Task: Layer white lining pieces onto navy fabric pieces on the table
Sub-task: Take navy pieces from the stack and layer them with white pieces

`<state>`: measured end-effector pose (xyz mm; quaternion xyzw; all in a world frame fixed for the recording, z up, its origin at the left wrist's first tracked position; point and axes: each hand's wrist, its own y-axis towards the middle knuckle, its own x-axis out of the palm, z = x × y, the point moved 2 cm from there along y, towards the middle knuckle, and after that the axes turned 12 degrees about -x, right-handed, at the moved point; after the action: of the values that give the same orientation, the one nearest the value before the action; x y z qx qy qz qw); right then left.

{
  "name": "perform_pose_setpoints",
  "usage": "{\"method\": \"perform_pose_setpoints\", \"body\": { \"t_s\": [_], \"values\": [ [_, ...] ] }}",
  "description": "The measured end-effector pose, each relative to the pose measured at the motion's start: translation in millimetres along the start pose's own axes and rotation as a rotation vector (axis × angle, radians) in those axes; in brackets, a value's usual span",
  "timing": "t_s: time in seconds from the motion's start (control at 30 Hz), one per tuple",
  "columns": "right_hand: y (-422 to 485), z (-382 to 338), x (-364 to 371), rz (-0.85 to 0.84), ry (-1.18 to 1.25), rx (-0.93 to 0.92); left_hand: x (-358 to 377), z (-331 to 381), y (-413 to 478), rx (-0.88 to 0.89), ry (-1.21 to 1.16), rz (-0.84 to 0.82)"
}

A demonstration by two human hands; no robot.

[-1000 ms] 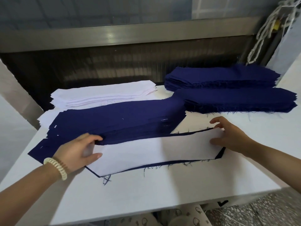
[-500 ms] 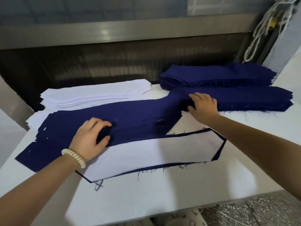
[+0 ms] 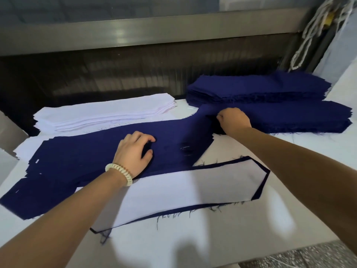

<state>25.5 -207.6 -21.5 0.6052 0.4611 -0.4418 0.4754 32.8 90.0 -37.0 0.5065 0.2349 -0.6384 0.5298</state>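
A white lining piece [image 3: 173, 196] lies on a navy piece whose edge [image 3: 260, 182] shows around it, near the table's front. Behind it spreads a fanned stack of navy pieces [image 3: 81, 151]. My left hand [image 3: 133, 151] rests on that stack with fingers curled, pinching the top navy layer. My right hand [image 3: 233, 119] grips the far right end of the top navy piece, where it meets the right navy stacks [image 3: 299, 117]. A pile of white lining pieces [image 3: 104, 113] sits at the back left.
The white table [image 3: 212, 238] has bare surface in front and to the right. A second navy stack [image 3: 258, 89] lies at the back right. A dark machine opening and metal rail run behind the table. White cords [image 3: 313, 29] hang at the upper right.
My right hand left the white lining's right end and reached back to the navy stack's far end, where it now grips. My left hand moved from the lining's left end up onto the navy stack.
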Motion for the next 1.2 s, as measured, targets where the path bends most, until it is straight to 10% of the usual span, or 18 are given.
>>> {"method": "perform_pose_setpoints", "body": {
  "t_s": [0.27, 0.57, 1.0, 1.2],
  "values": [
    [4, 20, -6, 0.273, 0.654, 0.26, 7, -2, 2, -0.044, -0.038, 0.031],
    [8, 16, -9, 0.079, 0.493, 0.198, 9, -4, 1, -0.063, -0.049, 0.018],
    [2, 27, -9, 0.382, 0.92, 0.34, 9, -6, 4, -0.091, -0.047, -0.005],
    [-12, 15, -27, 0.566, 0.553, 0.046, 6, 6, 10, -0.128, -0.105, 0.051]
  ]
}}
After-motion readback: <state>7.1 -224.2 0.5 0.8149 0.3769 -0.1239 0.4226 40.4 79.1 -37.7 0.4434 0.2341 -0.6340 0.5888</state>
